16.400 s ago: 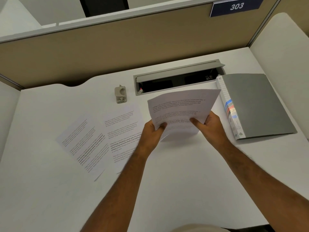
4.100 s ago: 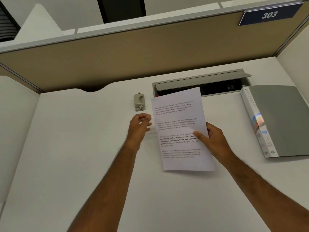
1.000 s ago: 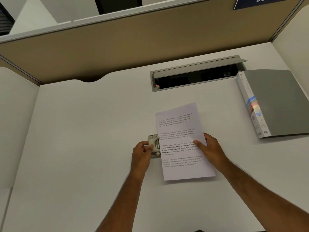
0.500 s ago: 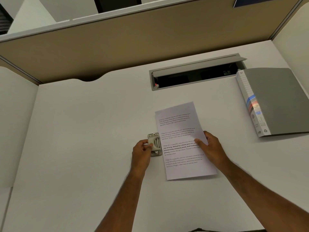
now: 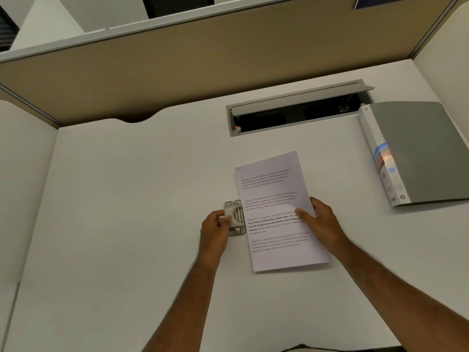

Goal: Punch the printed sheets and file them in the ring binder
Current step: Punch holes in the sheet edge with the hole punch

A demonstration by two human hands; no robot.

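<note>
A stack of printed sheets (image 5: 275, 199) lies on the white desk in the middle of the view, turned slightly clockwise. My right hand (image 5: 318, 221) grips its right edge, thumb on top of the text. A small grey hole punch (image 5: 234, 217) sits against the stack's left edge at about mid-height. My left hand (image 5: 215, 228) is closed on the punch from the left, thumb on its lever. Whether the paper's edge is inside the punch slot I cannot tell. The grey ring binder (image 5: 416, 153) lies closed at the right, its labelled spine facing the sheets.
A recessed cable tray (image 5: 297, 107) with its grey lid raised lies in the desk behind the sheets. A tan partition (image 5: 203, 62) runs along the back, and white side panels close off the desk on both sides.
Since a second ago the sheets and punch have barely shifted, only edging slightly right. Earlier my left hand fetched the punch from the desk's back and brought it to the stack's left edge.
</note>
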